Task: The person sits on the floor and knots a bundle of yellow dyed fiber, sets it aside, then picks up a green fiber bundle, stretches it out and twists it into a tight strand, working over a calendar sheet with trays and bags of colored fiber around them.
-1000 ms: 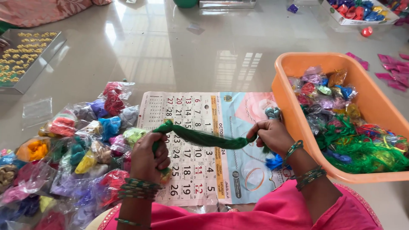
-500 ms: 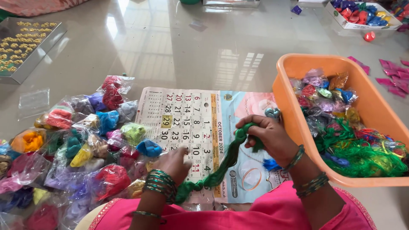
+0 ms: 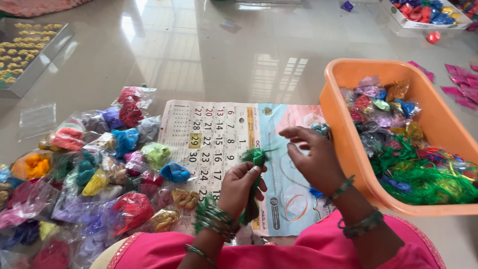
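Observation:
My left hand (image 3: 240, 187) is closed around a bundle of green thread (image 3: 257, 158), held upright over a calendar sheet (image 3: 219, 144) on the floor. The thread's top end sticks out above my fist and the rest hangs down behind my wrist. My right hand (image 3: 312, 158) hovers just to the right of the thread's tip with fingers spread, holding nothing. Both wrists carry green bangles. My pink clothing fills the bottom edge.
An orange plastic tub (image 3: 348, 149) at right holds small thread packets and loose green thread. A heap of clear packets with coloured thread (image 3: 89, 174) lies at left. A tray of yellow pieces (image 3: 30, 55) sits far left, another box (image 3: 423, 12) far right.
The green thread, first stretched between both hands, is now gathered upright in my left fist. My right hand has let go and opened beside it.

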